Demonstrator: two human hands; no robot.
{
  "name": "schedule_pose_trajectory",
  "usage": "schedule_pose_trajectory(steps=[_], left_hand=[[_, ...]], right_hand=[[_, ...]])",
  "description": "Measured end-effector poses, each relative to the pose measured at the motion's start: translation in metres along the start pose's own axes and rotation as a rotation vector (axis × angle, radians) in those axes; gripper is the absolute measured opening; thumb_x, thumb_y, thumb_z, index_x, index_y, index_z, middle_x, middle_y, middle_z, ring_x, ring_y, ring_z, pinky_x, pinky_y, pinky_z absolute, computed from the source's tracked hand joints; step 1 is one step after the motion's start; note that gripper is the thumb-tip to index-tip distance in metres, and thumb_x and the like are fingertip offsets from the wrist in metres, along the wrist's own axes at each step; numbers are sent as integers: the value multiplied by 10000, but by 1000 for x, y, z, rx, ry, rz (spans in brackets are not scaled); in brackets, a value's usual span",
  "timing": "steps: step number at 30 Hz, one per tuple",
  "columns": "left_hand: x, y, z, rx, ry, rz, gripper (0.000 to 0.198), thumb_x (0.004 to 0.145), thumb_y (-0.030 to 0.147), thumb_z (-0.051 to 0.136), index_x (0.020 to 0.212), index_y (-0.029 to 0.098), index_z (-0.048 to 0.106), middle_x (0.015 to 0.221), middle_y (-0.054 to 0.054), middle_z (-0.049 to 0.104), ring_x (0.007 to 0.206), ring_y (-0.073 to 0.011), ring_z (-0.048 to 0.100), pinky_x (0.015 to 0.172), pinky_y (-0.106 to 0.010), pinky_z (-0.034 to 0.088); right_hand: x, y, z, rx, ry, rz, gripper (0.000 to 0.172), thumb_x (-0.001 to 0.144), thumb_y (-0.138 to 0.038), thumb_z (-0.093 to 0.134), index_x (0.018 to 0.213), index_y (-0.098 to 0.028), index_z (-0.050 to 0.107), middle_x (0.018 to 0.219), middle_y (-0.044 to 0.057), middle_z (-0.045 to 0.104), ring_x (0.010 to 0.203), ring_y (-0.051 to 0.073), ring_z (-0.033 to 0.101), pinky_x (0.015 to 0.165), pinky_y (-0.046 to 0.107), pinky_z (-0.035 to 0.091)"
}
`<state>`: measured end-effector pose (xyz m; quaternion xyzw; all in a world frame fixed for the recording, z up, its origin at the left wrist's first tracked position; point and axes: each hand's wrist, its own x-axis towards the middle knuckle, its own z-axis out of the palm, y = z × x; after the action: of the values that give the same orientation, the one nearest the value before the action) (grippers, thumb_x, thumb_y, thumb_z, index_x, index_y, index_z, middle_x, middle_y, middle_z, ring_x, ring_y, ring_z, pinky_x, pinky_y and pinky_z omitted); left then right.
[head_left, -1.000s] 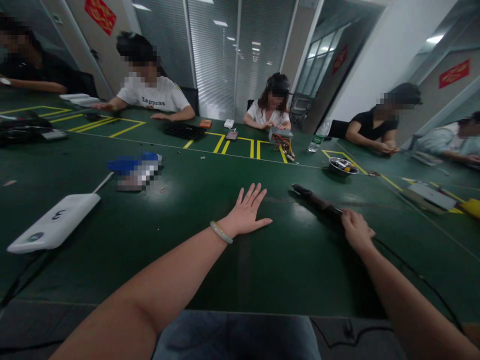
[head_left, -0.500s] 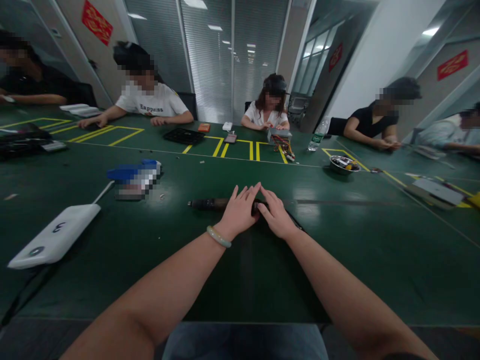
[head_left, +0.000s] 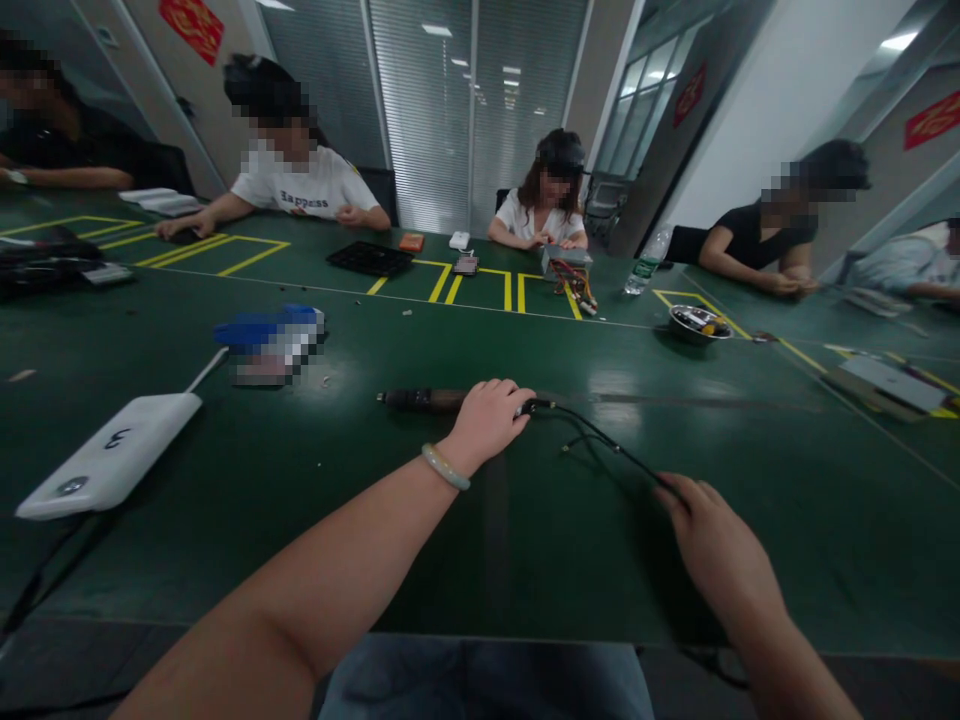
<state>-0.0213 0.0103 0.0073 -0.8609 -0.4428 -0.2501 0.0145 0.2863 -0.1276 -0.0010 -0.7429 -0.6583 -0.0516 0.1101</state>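
Observation:
A dark cylindrical tool (head_left: 420,400) lies across the green table (head_left: 420,530), its narrow tip pointing left. My left hand (head_left: 491,415), with a bangle at the wrist, is closed over the tool's right end. From that end a black cable (head_left: 600,435) runs right and down to my right hand (head_left: 712,530). The fingers of my right hand are closed on the cable, above the table near its front edge. A thin loose strand sticks out beside the cable between the hands.
At the left lie a white power bank (head_left: 112,455) with a cable and a blue-and-white packet (head_left: 277,340). Farther off are a black tray (head_left: 369,258), a bottle (head_left: 647,262), a metal bowl (head_left: 700,324) and a grey box with wires (head_left: 566,262). Several people sit around the table.
My right hand has moved away from my left hand, right and toward the front edge, and now holds the cable stretched out. My left hand's fingers have closed over the tool.

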Motion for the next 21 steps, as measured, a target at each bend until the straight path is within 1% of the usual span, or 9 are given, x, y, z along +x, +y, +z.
schedule_pose_trajectory(steps=[2, 4, 6, 8, 10, 12, 15, 17, 21], left_hand=[[0, 3, -2, 0, -11, 9, 263, 903, 307, 548, 1151, 233, 596, 1058, -45, 614, 995, -210, 558, 872, -376, 439], [0, 6, -3, 0, -21, 22, 246, 893, 296, 546, 1122, 228, 604, 1030, -49, 613, 972, -212, 559, 861, -377, 439], [-1, 7, -4, 6, -29, 33, 240, 882, 288, 549, 1106, 226, 608, 1008, -53, 612, 961, -214, 559, 855, -377, 438], [-1, 8, -6, 16, -38, 41, 226, 874, 287, 551, 1083, 226, 612, 988, -53, 609, 953, -215, 559, 849, -376, 439], [-2, 8, -6, 16, -47, 49, 213, 871, 286, 550, 1068, 231, 610, 984, -47, 603, 946, -209, 561, 841, -368, 441], [-2, 9, -6, 11, -57, 55, 206, 870, 279, 545, 1062, 236, 605, 995, -40, 598, 940, -199, 564, 832, -358, 445], [-2, 10, -5, 29, -65, 52, 202, 864, 259, 541, 1055, 231, 600, 1001, -39, 597, 938, -199, 568, 827, -357, 447], [-1, 11, -3, 41, -65, 49, 200, 866, 257, 540, 1054, 227, 599, 1002, -41, 601, 942, -204, 571, 829, -361, 447], [1, 11, -1, 24, -68, 41, 201, 889, 289, 538, 1069, 227, 604, 1031, -42, 609, 953, -198, 580, 849, -361, 451]], right_hand=[[41, 20, -12, -20, 31, 0, 345, 989, -428, 371, 1191, -300, 620, 1094, 42, 611, 855, 213, 612, 651, 304, 443], [86, 31, -19, -46, 47, -12, 335, 976, -430, 401, 1173, -323, 650, 1100, 35, 617, 865, 216, 603, 649, 302, 426], [123, 31, -15, -14, -6, -54, 307, 956, -386, 444, 1152, -326, 672, 1100, 32, 622, 900, 214, 595, 680, 296, 425], [145, 20, 0, 62, -61, -69, 299, 939, -325, 461, 1137, -312, 684, 1103, 39, 620, 922, 209, 590, 730, 294, 434], [152, 2, 19, 121, -36, -39, 316, 942, -299, 441, 1144, -287, 683, 1115, 63, 603, 921, 214, 587, 775, 310, 442], [150, -15, 34, 151, 67, -52, 343, 944, -275, 419, 1182, -257, 666, 1115, 90, 584, 945, 231, 574, 826, 339, 442], [145, -31, 43, 261, 138, -258, 418, 891, -128, 387, 1199, -235, 650, 1109, 83, 570, 1007, 219, 548, 905, 335, 421], [144, -36, 41, 372, 108, -364, 437, 848, -72, 378, 1132, -226, 673, 1065, 63, 576, 975, 192, 554, 893, 305, 426], [141, -45, 34, 441, -16, -414, 291, 829, -128, 474, 1019, -203, 682, 910, 34, 579, 821, 166, 560, 770, 276, 442]])
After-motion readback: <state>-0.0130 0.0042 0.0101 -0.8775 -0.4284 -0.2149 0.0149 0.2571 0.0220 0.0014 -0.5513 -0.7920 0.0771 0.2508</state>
